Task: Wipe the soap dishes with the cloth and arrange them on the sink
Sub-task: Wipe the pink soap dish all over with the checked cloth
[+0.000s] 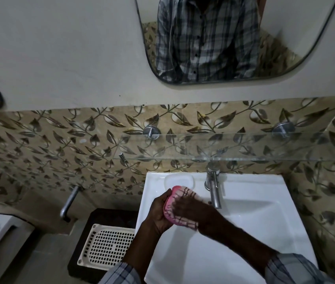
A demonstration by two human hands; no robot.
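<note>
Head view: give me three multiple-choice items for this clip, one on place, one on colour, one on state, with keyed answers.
1. Where is the soap dish held?
A. over the sink's left side
B. on the glass shelf
C. on the floor

2. What colour is the dish?
A. blue
B. pink
C. green

3. Is the tap running?
A. yes, a strong stream
B. no water visible
C. tap is missing

Answers: 1 A, the left hand holds it above the sink rim; 2 B, its rim shows pink; 3 B, nothing falls from the spout while the right hand wipes with the cloth.

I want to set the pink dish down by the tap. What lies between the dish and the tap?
Nothing: the head view shows only bare white sink between the pink dish and the tap.
</note>
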